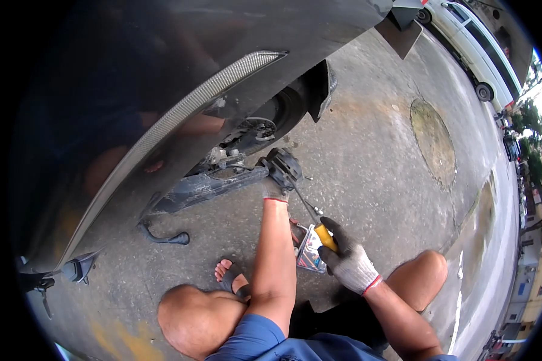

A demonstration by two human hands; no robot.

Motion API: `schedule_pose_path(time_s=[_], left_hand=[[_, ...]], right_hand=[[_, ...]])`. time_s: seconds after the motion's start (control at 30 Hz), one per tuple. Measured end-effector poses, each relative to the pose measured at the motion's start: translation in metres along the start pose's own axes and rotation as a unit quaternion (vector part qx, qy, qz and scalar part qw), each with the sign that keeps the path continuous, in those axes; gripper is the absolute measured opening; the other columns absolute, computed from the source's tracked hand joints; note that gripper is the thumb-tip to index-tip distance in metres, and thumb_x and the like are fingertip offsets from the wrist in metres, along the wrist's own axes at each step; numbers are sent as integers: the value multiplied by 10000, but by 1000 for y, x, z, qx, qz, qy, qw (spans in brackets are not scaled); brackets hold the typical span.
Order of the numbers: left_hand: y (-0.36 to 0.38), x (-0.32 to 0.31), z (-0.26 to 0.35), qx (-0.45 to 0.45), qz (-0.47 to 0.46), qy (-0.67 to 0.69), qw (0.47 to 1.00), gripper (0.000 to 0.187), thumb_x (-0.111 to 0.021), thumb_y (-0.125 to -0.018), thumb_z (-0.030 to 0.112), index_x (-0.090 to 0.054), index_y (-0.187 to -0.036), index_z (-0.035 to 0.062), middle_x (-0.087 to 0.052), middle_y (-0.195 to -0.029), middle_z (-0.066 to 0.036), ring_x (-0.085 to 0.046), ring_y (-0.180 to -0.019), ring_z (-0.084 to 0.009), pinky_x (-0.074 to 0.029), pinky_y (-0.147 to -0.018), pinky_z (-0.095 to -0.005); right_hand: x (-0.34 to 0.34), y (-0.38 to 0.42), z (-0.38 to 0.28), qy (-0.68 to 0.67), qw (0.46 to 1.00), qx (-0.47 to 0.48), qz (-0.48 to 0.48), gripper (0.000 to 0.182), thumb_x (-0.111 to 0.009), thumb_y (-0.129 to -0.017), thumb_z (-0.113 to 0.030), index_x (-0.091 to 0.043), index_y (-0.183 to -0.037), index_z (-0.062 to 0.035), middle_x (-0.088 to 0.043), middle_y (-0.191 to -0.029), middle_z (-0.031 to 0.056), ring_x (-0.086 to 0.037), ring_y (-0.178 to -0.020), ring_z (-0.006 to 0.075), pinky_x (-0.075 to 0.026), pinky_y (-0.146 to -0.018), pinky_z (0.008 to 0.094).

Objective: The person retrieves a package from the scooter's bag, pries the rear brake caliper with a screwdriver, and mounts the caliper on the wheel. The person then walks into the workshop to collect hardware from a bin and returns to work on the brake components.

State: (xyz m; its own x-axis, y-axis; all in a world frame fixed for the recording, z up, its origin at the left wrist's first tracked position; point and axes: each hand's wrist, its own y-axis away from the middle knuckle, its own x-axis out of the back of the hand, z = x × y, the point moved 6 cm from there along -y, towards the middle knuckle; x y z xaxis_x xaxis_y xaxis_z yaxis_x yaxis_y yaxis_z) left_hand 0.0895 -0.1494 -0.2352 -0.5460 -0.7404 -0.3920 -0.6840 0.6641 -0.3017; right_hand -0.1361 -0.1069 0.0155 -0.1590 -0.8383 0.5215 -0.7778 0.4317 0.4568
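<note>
The left hand point(274, 190) wears a pale work glove with a red cuff edge. It is at the black component point(285, 169), a ribbed, rounded part at the end of the dark arm point(208, 188) under the vehicle body point(126, 120). The component partly covers this hand; how far its fingers are open, and whether they grip the component, cannot be told.

The right hand point(349, 260) wears a matching glove with dark-coated fingers. These fingers are closed around the yellow handle point(326, 238) of a tool. The slim shaft point(308, 206) extends from the handle toward the component, on the side facing away from the vehicle body. Contact between shaft and component cannot be confirmed. A small metal fitting point(317, 211) appears beside the shaft, near the handle.

A flat item with a multicoloured print point(310, 253) lies on the pavement point(367, 174), just beside the right hand. A thin red object point(295, 231) is next to it, partly hidden by the left forearm.

The vehicle body is dark and glossy, with a textured silver trim strip point(180, 117). A tire point(290, 108) is visible beneath it. A curved black lever point(165, 239) projects below the dark arm. A sandaled foot point(230, 276) rests on the pavement, left of the left forearm. A white vehicle point(473, 45) stands in the background.
</note>
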Motion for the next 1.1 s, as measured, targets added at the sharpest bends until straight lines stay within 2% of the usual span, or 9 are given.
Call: schedule_pose_path(time_s=[0.17, 0.23, 0.27, 0.43, 0.53, 0.67, 0.7, 0.73, 1.1], left_hand=[[1, -12, -31, -41, 96, 18, 994, 419, -571, -664, 475, -575, -894, 124, -574, -861, 7, -544, -819, -112, -458, -782, -282], [-1, -58, -101, 36, -18, 556, 830, 354, -574, -621, 477, -519, -757, 154, -536, -784, 16, -522, -774, -113, -445, -716, -289], [-1, -56, -95, 36, -19, 555, 831, 354, -574, -621, 477, -519, -757, 154, -536, -784, 16, -522, -774, -113, -445, -716, -289], [-3, -18, -29, -25, 26, -160, 986, 307, -572, -583, 447, -437, -664, 183, -475, -705, 29, -480, -701, -110, -417, -646, -273], [-3, -53, -86, 48, 15, 197, 979, 227, -631, -573, 298, -426, -604, 205, -449, -616, 56, -475, -575, -91, -406, -553, -249], [-4, -20, -53, 1, 107, 170, 980, 250, -604, -574, 340, -389, -597, 214, -413, -613, 71, -448, -569, -85, -393, -553, -239], [-3, -19, -34, -65, 111, -203, 971, 244, -595, -597, 367, -411, -612, 207, -426, -623, 69, -454, -579, -90, -399, -567, -248], [-1, -28, -25, -120, 100, -546, 823, 247, -585, -619, 394, -432, -626, 200, -439, -633, 66, -459, -588, -94, -405, -582, -256], [12, -61, -84, -156, 147, -392, 895, 505, -455, -816, 495, -645, -1024, 77, -609, -1071, -139, -574, -979, -299, -379, -931, -517]], right_hand=[[5, -5, -3, 26, 999, -20, -2, 542, -578, -831, -101, -382, -1332, -39, -584, -1087, 261, -587, -1037, 344, -472, -841, 365], [8, -6, -4, 32, 999, -13, 5, 538, -581, -828, -100, -390, -1327, -38, -588, -1084, 257, -592, -1032, 339, -475, -838, 364], [10, -7, -4, 38, 999, -7, 10, 533, -584, -826, -99, -398, -1322, -36, -593, -1080, 254, -597, -1027, 334, -477, -835, 362], [7, -20, 2, 33, 999, 4, 10, 508, -584, -818, -75, -431, -1299, -22, -589, -1098, 248, -592, -1044, 319, -471, -848, 348], [-1, -21, 9, 3, 1000, 10, 22, 530, -578, -823, -47, -410, -1325, -30, -595, -1000, 152, -562, -816, 194, -464, -689, 291], [-6, -29, 13, -115, 993, 37, -11, 617, -574, -813, -2, -352, -1385, -59, -591, -876, 48, -526, -580, 84, -447, -510, 240], [-2, -29, 11, -116, 992, 37, -13, 617, -574, -813, -2, -352, -1385, -59, -591, -876, 48, -526, -580, 84, -447, -510, 240], [1, -28, 5, -152, 987, -29, -49, 635, -575, -802, 4, -350, -1391, -69, -585, -863, 39, -524, -578, 82, -438, -503, 236], [17, -33, -5, -159, 974, -114, -111, 587, -539, -814, -11, -392, -1377, -92, -562, -786, 2, -507, -535, 62, -410, -432, 229]])
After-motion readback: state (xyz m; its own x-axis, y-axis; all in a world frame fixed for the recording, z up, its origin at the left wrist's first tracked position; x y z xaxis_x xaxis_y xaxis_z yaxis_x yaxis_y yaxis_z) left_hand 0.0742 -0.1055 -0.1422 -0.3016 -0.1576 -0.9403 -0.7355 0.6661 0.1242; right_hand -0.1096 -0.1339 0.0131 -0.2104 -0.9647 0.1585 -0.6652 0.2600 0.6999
